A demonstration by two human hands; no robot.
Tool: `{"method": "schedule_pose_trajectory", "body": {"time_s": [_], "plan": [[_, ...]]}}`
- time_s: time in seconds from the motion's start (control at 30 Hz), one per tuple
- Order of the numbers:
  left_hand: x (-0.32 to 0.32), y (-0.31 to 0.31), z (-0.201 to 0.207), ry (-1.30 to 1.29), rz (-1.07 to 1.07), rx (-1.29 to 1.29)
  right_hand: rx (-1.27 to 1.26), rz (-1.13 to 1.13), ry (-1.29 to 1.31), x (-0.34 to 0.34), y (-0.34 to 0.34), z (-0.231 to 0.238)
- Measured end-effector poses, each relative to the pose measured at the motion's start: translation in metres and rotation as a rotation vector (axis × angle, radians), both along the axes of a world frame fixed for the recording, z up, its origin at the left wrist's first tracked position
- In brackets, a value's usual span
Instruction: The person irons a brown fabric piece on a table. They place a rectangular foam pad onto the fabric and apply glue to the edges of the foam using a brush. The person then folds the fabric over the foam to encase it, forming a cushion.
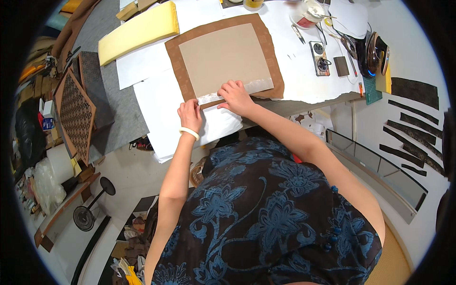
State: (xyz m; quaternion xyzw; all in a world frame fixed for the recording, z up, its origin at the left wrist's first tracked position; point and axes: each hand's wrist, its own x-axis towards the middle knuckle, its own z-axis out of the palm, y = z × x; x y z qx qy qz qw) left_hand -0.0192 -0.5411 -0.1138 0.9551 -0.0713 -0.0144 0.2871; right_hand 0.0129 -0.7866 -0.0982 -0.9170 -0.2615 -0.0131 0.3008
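Observation:
A beige rectangular board (223,57) lies on a larger brown patterned sheet (273,61), whose margin shows around it. Along the board's near edge runs a whitish, wet-looking strip (259,85). My left hand (190,116), with a pale bangle (189,132) on its wrist, has its fingers closed on the sheet's near left corner. To the right of it, my right hand (236,99) bends its fingers over the whitish strip, its thumb at the sheet's near edge. The exact contact under both hands is partly hidden.
White paper (156,109) covers much of the table. Yellow foam (140,32) lies at far left, near a patterned box (76,109). At right are a tub (306,14), a power strip (320,58), a dark block (341,66) and an iron (375,52).

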Motion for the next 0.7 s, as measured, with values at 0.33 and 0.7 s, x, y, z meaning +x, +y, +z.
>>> {"method": "schedule_pose_trajectory", "body": {"time_s": [0.33,0.7], "plan": [[0.013,0.008,0.011,-0.104,-0.169,0.042,0.063,0.073,0.082,0.021,0.006,-0.009],[0.023,0.011,0.003,-0.007,-0.309,0.012,0.056,0.072,0.13,0.02,0.004,-0.022]]}}
